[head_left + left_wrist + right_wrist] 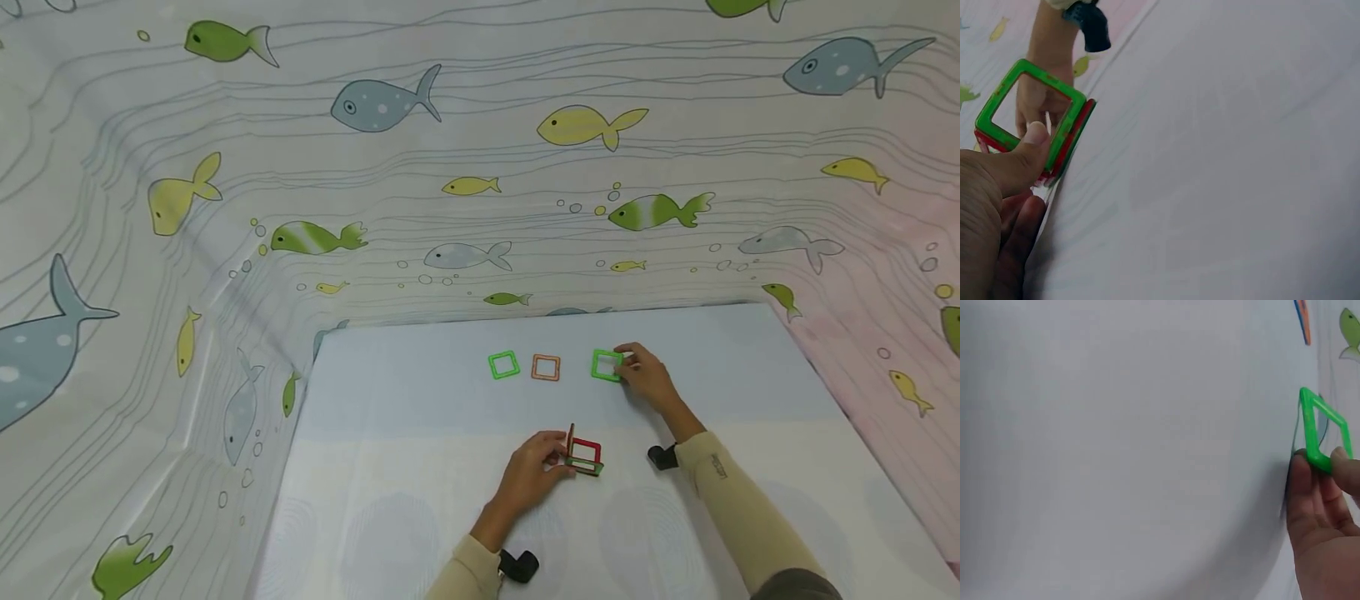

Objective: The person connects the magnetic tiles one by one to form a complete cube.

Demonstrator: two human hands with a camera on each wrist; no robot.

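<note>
In the head view my left hand point(527, 473) holds a small joined group of square frame-like magnetic tiles on the table. A red tile point(598, 452), a green tile point(1054, 80) and an upright tile point(571, 440) seen edge-on make up this group. The left wrist view has the thumb pressed on the green frame, with the other fingers partly hidden behind it. Farther back, my right hand point(648, 380) pinches a single bright green tile point(1310, 425) by its edge, thumb on one face and fingers behind. That tile is tilted in the right wrist view.
Left of the right hand, another green tile point(492, 367) and an orange tile point(546, 379) lie apart on the white table point(390, 383). Fish-patterned sheeting point(420, 217) rises behind and beside the table. Black devices point(519, 567) hang at both wrists.
</note>
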